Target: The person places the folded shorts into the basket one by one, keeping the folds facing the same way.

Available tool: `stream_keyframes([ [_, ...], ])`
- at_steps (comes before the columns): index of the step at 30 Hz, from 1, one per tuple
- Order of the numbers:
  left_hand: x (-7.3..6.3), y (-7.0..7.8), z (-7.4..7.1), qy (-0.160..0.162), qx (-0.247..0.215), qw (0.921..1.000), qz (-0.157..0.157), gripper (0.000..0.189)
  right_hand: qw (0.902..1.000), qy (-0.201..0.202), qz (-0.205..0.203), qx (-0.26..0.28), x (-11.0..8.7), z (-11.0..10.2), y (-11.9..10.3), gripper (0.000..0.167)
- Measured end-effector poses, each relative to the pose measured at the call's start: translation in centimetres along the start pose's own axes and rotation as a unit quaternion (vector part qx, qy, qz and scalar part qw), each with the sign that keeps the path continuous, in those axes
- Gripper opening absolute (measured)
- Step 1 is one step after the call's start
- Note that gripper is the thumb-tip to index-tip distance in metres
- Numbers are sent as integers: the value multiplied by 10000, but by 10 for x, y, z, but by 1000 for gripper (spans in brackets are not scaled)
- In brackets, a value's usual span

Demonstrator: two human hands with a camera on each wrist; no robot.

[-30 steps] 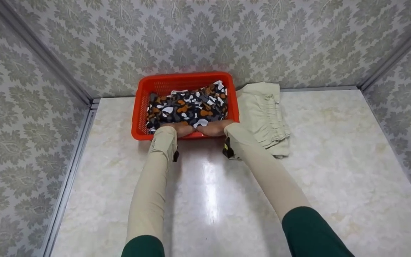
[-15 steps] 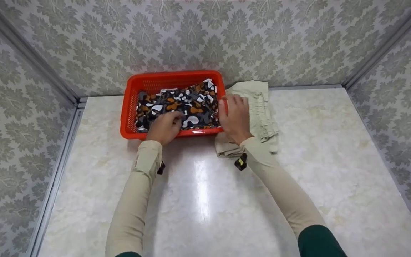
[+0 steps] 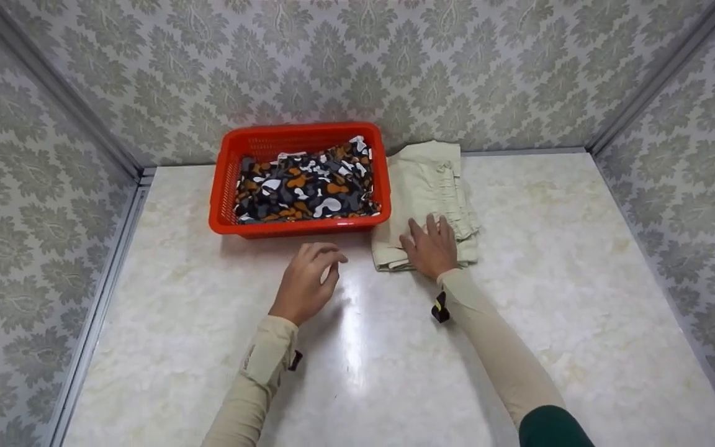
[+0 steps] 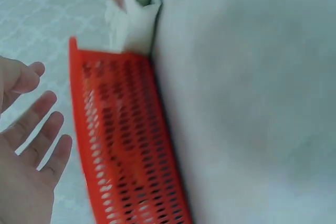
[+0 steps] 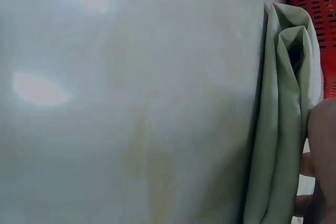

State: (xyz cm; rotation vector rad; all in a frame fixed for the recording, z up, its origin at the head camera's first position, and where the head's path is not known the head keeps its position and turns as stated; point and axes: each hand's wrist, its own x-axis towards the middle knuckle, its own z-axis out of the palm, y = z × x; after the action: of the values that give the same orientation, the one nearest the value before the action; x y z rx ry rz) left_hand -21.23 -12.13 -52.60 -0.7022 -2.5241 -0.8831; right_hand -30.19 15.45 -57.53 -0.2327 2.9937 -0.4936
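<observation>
Folded beige trousers (image 3: 422, 192), with a gathered elastic waistband along their right side, lie on the table. My right hand (image 3: 433, 249) rests on their near part, fingers spread. From the right wrist view, the folded layers of the trousers (image 5: 283, 114) show side-on, with part of my right hand (image 5: 321, 145) at the edge. In front of the red basket, my left hand (image 3: 309, 280) hovers with loosely bent fingers and nothing in them. Inside the basket (image 3: 295, 227) lies a folded camouflage-patterned garment (image 3: 308, 186) in black, orange, white and grey.
The basket stands close to the patterned back wall (image 3: 332, 62), just left of the trousers. Patterned side walls flank the pale marbled table (image 3: 550, 279), joined by grey metal strips (image 3: 97, 310). A bright light reflection lies on the table's middle.
Both hands have come out of the basket, leaving the camouflage garment inside. My left hand drew back toward me; my right hand moved over the basket's right rim onto the trousers.
</observation>
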Motion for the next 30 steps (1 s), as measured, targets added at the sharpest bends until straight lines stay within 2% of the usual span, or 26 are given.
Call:
stream_keyframes([
  [3,-11,4,17,-279,28,9996,29,19,9998,173,-101,-79,-4,-3,5,56],
  [5,-13,6,32,-660,58,9977,117,21,9993,310,-121,-142,-7,-5,8,54],
  [7,-10,10,47,-1128,64,9934,217,26,9988,439,-139,-170,-11,-6,10,52],
  [11,10,17,73,-1934,196,9803,354,40,9977,633,-217,-107,-20,-8,15,47],
  [16,38,22,95,-2402,855,9665,296,49,9965,722,-311,269,-33,-9,20,41],
  [19,44,24,106,-2618,1216,9572,187,46,9967,643,-282,412,-38,-11,24,39],
  [22,41,28,116,-2775,1371,9509,-6,42,9974,525,-214,456,-42,-17,26,38],
  [26,35,37,128,-2594,1477,9544,-87,42,9974,616,-239,295,-43,-33,21,36],
  [28,33,43,133,-2416,1504,9586,-44,43,9970,663,-275,295,-41,-40,14,39],
  [30,31,50,138,-2269,1525,9619,17,46,9976,537,-127,411,-39,-44,7,47],
])
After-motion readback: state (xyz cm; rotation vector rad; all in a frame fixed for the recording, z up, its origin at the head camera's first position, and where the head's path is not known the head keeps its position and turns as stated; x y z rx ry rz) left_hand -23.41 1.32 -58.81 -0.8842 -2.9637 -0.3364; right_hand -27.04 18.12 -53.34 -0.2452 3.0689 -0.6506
